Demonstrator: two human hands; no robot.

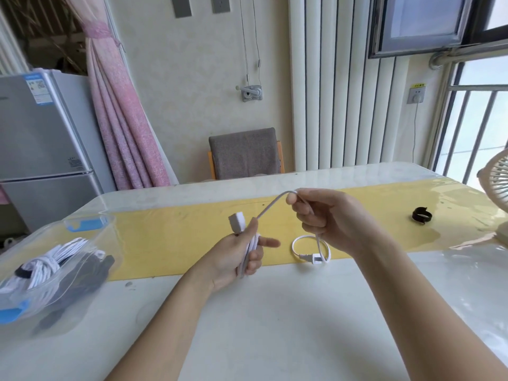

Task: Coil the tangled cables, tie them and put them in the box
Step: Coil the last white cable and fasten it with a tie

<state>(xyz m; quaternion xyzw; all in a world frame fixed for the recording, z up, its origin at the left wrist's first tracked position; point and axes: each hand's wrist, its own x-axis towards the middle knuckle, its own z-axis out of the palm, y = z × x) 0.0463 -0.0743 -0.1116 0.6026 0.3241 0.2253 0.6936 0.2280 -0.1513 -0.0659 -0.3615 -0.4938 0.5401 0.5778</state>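
Cable point(270, 205) partly hidden within both hands point(233, 254) point(332, 218)

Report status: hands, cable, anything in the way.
Left hand grips white cable at socket end. Right hand pinches its raised arc. Plug end looped on table, nothing blocking.

White table point(275, 325) with yellow strip point(165, 243): clear box point(85, 224) at left, looped plug end of white cable point(313, 259) at centre, black strap point(422, 215) and fan point(496, 180) at right.

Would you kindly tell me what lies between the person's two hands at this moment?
The head view shows a stretch of the white cable arching from the left hand up to the right hand; both hands grip it.
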